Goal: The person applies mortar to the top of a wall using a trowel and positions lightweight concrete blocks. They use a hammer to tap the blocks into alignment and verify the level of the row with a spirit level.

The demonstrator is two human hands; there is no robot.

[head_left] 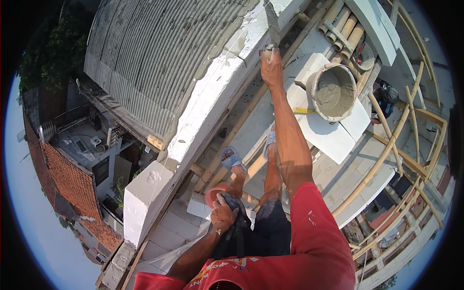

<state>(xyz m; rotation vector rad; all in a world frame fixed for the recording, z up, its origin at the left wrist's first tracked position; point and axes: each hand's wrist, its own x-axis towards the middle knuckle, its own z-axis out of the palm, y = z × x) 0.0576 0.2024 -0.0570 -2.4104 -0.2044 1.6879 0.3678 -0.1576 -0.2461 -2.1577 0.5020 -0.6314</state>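
My right hand [271,67] reaches forward along the top of the wall, closed around the handle of a trowel [272,21]. The trowel's grey, mortar-smeared blade points away from me, over the white block wall [205,104]. Wet grey mortar lies in patches along the wall's edge beside the corrugated roof [164,53]. Bent back toward me, my left hand [223,213] rests at the knee of my dark shorts, its fingers partly hidden. Just beyond it is a red round container [216,194], partly covered by my hand and leg.
A bucket of mortar [333,92] stands on white blocks [333,140] to my right, near a yellow-handled tool [303,110]. Bamboo poles [382,159] form scaffolding around me. Another person [385,96] is lower down at right. Tiled rooftops [72,179] lie far below at left.
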